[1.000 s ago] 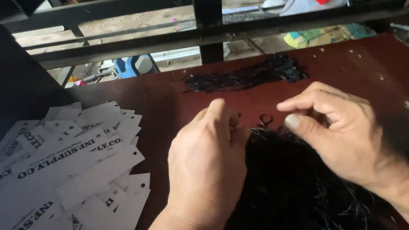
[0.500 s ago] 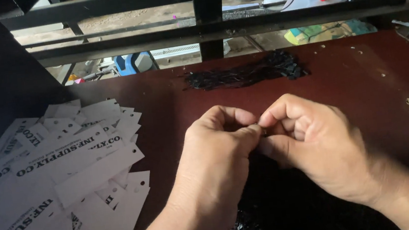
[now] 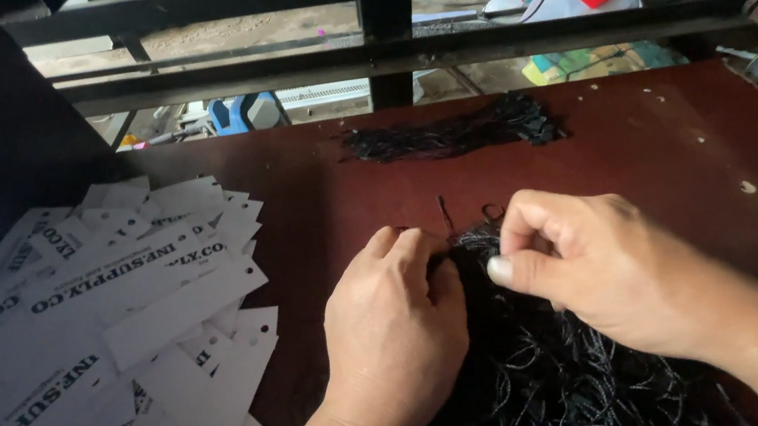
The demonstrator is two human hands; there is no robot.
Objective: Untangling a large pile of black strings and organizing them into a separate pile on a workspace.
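a: head view: both hands work at the near heap of loose black cord loops (image 3: 553,381) on the dark red wooden bench (image 3: 669,148). what step does this look like?

b: likely separating one cord out. the right hand (image 3: 597,266) pinches strands at the heap's top edge, fingers closed narrow; the left hand (image 3: 399,322) is curled, pressing the heap beside it.

a: and the next move?

b: probably a clean pull so a single loop comes free without dragging neighbours. the white printed card tags (image 3: 102,314) lie spread at the left; a smaller bundle of black cords (image 3: 455,132) sits farther back.
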